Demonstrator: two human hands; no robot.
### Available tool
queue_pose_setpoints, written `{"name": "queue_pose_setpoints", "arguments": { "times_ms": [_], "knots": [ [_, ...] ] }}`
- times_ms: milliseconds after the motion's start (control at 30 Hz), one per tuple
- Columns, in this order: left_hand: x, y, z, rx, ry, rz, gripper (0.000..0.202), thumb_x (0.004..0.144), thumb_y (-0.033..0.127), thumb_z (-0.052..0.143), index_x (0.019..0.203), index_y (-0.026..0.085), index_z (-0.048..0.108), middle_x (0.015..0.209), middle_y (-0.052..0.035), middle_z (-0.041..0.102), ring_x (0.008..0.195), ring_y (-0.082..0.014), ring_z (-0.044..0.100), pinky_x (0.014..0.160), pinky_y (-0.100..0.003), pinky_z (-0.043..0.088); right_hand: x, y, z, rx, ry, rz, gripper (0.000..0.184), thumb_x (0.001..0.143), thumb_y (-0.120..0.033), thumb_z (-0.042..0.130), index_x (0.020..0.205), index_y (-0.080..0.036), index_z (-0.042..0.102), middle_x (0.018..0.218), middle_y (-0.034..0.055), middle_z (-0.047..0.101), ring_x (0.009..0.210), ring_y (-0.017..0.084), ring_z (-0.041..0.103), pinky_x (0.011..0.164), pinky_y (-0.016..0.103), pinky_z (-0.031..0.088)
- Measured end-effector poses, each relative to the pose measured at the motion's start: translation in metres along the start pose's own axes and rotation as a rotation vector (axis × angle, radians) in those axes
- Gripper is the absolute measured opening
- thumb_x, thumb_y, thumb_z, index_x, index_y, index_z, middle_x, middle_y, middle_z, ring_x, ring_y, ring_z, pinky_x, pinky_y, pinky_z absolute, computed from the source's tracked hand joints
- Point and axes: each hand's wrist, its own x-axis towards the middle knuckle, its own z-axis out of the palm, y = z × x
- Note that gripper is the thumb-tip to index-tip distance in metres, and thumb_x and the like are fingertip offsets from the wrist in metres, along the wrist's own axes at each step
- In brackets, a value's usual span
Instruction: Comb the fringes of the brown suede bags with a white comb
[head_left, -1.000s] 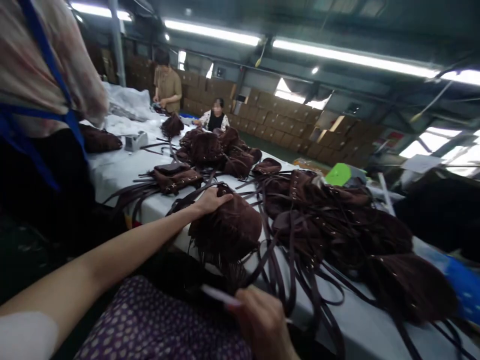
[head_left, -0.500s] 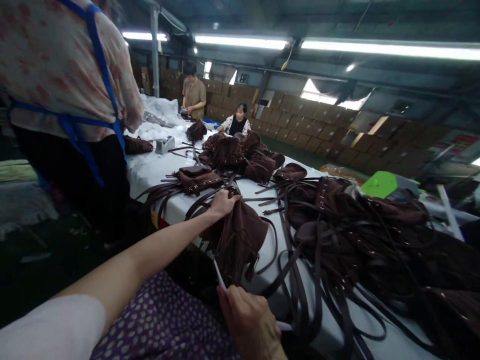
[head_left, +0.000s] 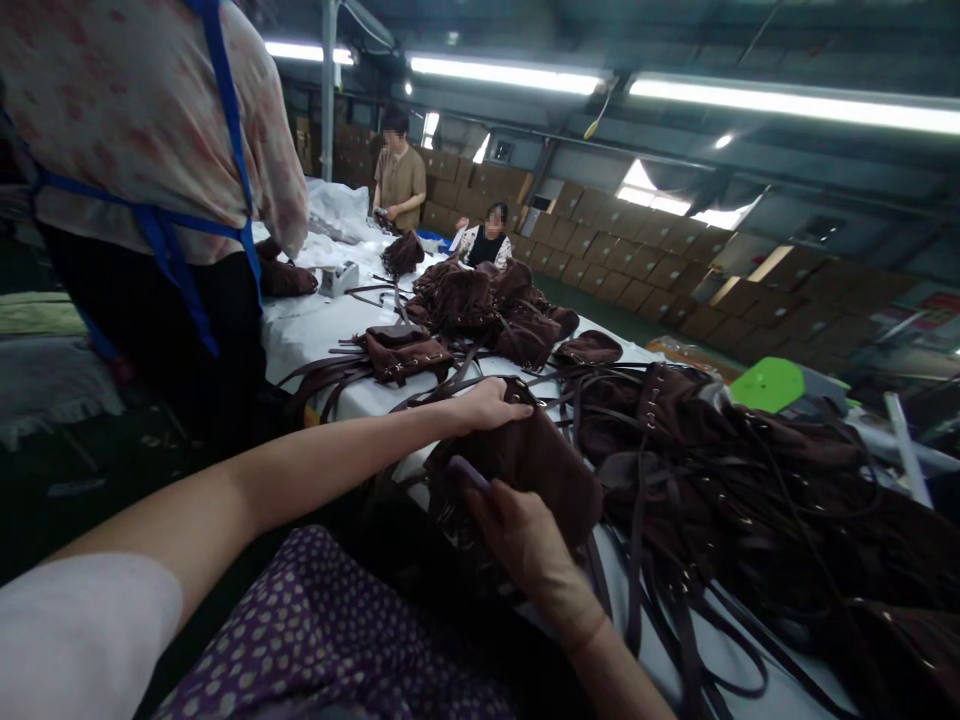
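Note:
A dark brown suede bag (head_left: 551, 462) with long straps lies on the white-covered table (head_left: 315, 335) in front of me. My left hand (head_left: 491, 404) lies over the bag's top edge, fingers curled on it. My right hand (head_left: 517, 530) is at the bag's near side, closed around a thin pale stick (head_left: 466, 470) whose tip shows above my fingers. A large heap of the same brown bags and straps (head_left: 750, 480) spreads to the right.
A person in a floral top and blue apron (head_left: 150, 150) stands close at the left beside the table. More brown bags (head_left: 480, 305) lie further along it. Two other people work at the far end. Stacked cardboard boxes (head_left: 637, 270) line the back wall. A green object (head_left: 769, 383) sits at right.
My right hand rose from the table edge to the bag's near side with the stick. The bag shifted and flattened under my left hand. The view turned slightly left.

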Motion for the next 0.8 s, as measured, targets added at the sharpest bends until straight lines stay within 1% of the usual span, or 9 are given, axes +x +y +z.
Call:
{"name": "queue_pose_setpoints", "arguments": {
  "times_ms": [67,133,200,300,400,500,600,667,800],
  "knots": [
    [0.003,-0.009,-0.002,0.011,0.095,-0.030,0.028,0.081,0.036,0.061,0.063,0.014,0.061,0.058,-0.0002,0.057,0.050,-0.0118,0.048,0.051,-0.023,0.039,-0.010,-0.002,0.012,0.260,-0.069,0.090,0.039,0.091,-0.046,0.047,0.063,-0.020,0.052,0.053,-0.0033,0.050,0.048,0.009,0.045,0.045,0.022,0.027],
    [0.004,-0.016,-0.004,0.034,0.170,-0.038,0.029,0.083,0.031,0.058,0.059,0.015,0.058,0.055,0.0006,0.053,0.050,-0.0118,0.046,0.052,-0.024,0.038,-0.017,0.004,0.014,0.451,-0.058,0.203,0.044,0.087,-0.055,0.050,0.059,-0.020,0.047,0.051,-0.0046,0.043,0.047,0.009,0.041,0.043,0.022,0.026],
    [0.005,-0.019,-0.004,0.054,0.176,-0.011,0.031,0.083,0.031,0.059,0.056,0.016,0.056,0.053,0.0016,0.051,0.049,-0.0116,0.044,0.052,-0.024,0.036,-0.018,0.015,0.009,0.597,-0.048,0.328,0.047,0.084,-0.061,0.051,0.060,-0.021,0.045,0.049,-0.0063,0.037,0.044,0.009,0.034,0.040,0.022,0.024],
    [0.004,-0.017,-0.003,0.068,0.114,0.038,0.033,0.081,0.033,0.062,0.053,0.016,0.056,0.051,0.0027,0.051,0.048,-0.0109,0.044,0.050,-0.023,0.034,-0.017,0.025,-0.003,0.760,-0.180,0.451,0.046,0.083,-0.065,0.048,0.067,-0.022,0.047,0.046,-0.0084,0.033,0.038,0.008,0.028,0.036,0.022,0.021],
    [0.006,-0.015,0.000,0.083,0.121,0.025,0.034,0.083,0.034,0.059,0.055,0.016,0.057,0.052,0.0020,0.053,0.049,-0.0115,0.047,0.049,-0.022,0.036,-0.027,0.013,-0.009,0.729,-0.329,0.335,0.043,0.084,-0.060,0.050,0.067,-0.020,0.051,0.051,-0.0064,0.039,0.041,0.008,0.033,0.037,0.021,0.024],
    [0.011,-0.018,0.001,0.129,0.218,-0.018,0.033,0.083,0.036,0.060,0.056,0.016,0.058,0.056,-0.0013,0.056,0.054,-0.0152,0.053,0.054,-0.025,0.039,-0.051,-0.013,-0.002,0.520,-0.348,0.111,0.037,0.089,-0.049,0.050,0.067,-0.020,0.056,0.054,-0.0036,0.047,0.047,0.009,0.040,0.042,0.021,0.028],
    [0.022,-0.024,-0.005,0.173,0.343,-0.081,0.030,0.085,0.035,0.058,0.063,0.014,0.061,0.066,-0.0085,0.063,0.067,-0.0217,0.061,0.063,-0.029,0.043,-0.078,-0.031,0.016,0.274,-0.210,-0.121,0.032,0.089,-0.043,0.051,0.066,-0.022,0.059,0.049,-0.0039,0.049,0.041,0.008,0.038,0.040,0.021,0.027],
    [0.029,-0.029,-0.014,0.186,0.417,-0.126,0.030,0.089,0.033,0.051,0.072,0.012,0.064,0.078,-0.0143,0.067,0.080,-0.0254,0.064,0.072,-0.031,0.045,-0.092,-0.030,0.026,0.163,-0.120,-0.233,0.031,0.087,-0.042,0.054,0.063,-0.024,0.059,0.047,-0.0041,0.050,0.037,0.008,0.038,0.040,0.021,0.026],
    [0.038,-0.033,-0.026,0.190,0.421,-0.121,0.030,0.090,0.035,0.051,0.080,0.011,0.066,0.088,-0.0180,0.069,0.090,-0.0280,0.064,0.080,-0.033,0.044,-0.087,0.003,0.016,0.075,0.010,-0.206,0.034,0.094,-0.037,0.045,0.064,-0.023,0.055,0.050,-0.0030,0.051,0.040,0.008,0.044,0.043,0.021,0.030]
  ]
}}
